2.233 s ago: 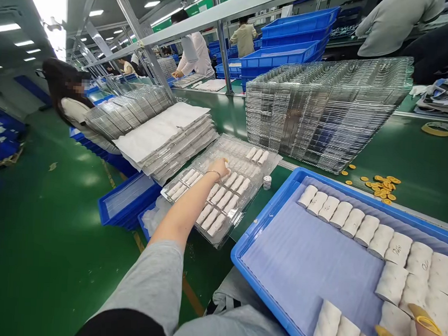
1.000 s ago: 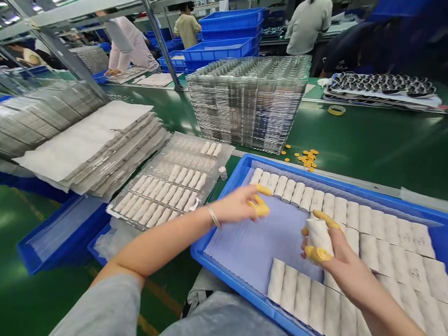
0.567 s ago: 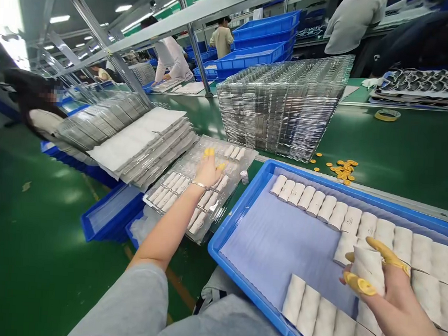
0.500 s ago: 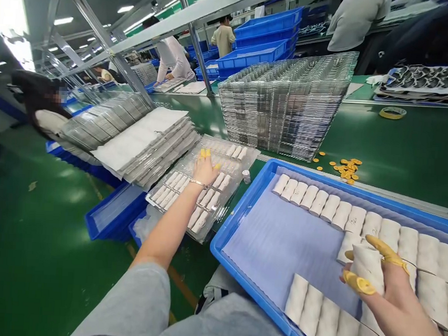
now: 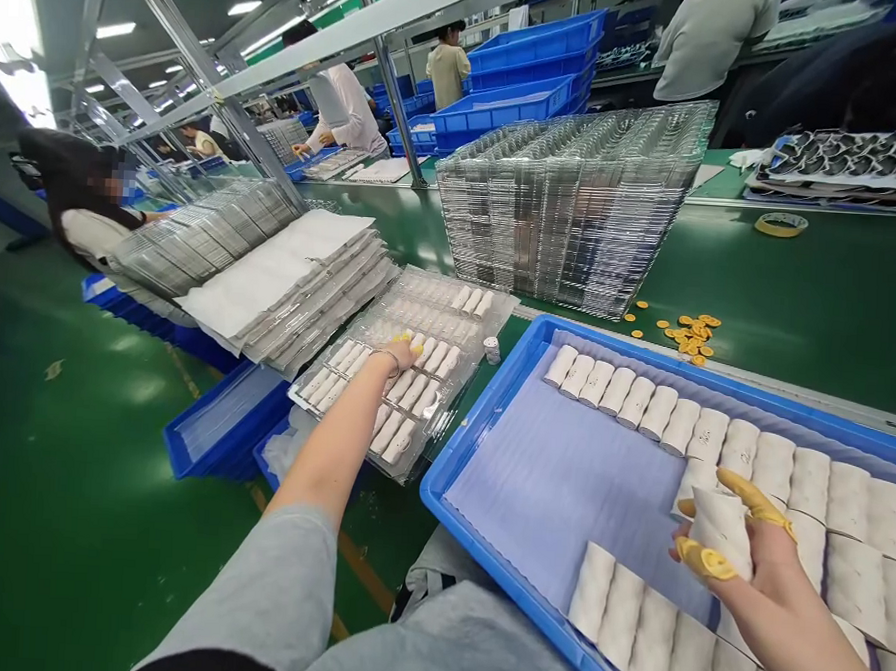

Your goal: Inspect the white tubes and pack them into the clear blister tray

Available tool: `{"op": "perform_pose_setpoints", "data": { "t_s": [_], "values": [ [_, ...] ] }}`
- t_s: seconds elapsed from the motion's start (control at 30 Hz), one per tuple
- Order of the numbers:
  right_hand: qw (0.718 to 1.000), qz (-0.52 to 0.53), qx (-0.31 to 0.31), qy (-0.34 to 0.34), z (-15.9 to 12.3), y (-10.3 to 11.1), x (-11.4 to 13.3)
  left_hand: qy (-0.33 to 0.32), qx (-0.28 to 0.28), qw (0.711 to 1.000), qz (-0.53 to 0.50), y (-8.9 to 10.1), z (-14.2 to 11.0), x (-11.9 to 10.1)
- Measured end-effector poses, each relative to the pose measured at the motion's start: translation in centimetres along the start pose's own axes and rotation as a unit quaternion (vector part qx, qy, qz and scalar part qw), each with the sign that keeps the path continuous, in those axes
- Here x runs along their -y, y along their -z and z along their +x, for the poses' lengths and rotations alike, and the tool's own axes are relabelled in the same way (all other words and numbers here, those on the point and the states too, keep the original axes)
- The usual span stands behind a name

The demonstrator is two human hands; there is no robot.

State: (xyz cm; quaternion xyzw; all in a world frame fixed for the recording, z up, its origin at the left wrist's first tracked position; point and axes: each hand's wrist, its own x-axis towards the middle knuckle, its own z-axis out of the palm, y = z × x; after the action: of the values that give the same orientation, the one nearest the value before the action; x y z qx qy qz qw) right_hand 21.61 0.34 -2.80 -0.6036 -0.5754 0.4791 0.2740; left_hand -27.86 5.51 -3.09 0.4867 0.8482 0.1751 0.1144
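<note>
My left hand (image 5: 400, 355), with yellow finger cots, reaches over a clear blister tray (image 5: 485, 329) partly filled with white cylindrical pieces, its fingers bent down onto the pieces in the middle rows. My right hand (image 5: 744, 546), also in yellow finger cots, is closed round one white cylindrical piece (image 5: 724, 528) above the blue bin (image 5: 488, 426). The bin is lined with a lilac sheet and holds rows of the same white pieces (image 5: 644, 404).
A tall stack of empty clear trays (image 5: 567, 202) stands on the green belt (image 5: 833, 296) behind the bin. Loose yellow finger cots (image 5: 686, 333) lie beside it. Stacked filled trays under white sheets (image 5: 286, 267) are at left. Other people work at benches behind.
My left hand drew back from the far end of the clear tray toward its middle rows and curled its fingers down. My right hand stays holding the white piece.
</note>
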Motion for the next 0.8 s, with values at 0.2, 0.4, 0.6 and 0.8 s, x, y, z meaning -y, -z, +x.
{"op": "perform_pose_setpoints", "data": {
  "t_s": [0.2, 0.4, 0.6, 0.8],
  "values": [
    [0.998, 0.059, -0.007, -0.001, -1.3, -1.2, 1.8, -0.055, -0.015, 0.987, -0.153, 1.7, -4.0, -5.5],
    [0.994, 0.083, 0.003, 0.073, -2.2, -2.8, 2.7, -0.225, 0.401, 0.788, -0.409, -2.6, -15.2, -17.2],
    [0.976, -0.046, -0.029, 0.209, -2.8, -2.6, 1.9, -0.178, 0.381, 0.73, -0.539, -8.2, -21.7, -23.3],
    [0.984, 0.066, 0.044, 0.159, -4.1, -1.3, 2.6, -0.073, 0.435, 0.626, -0.643, -7.5, -20.6, -23.0]
  ]
}}
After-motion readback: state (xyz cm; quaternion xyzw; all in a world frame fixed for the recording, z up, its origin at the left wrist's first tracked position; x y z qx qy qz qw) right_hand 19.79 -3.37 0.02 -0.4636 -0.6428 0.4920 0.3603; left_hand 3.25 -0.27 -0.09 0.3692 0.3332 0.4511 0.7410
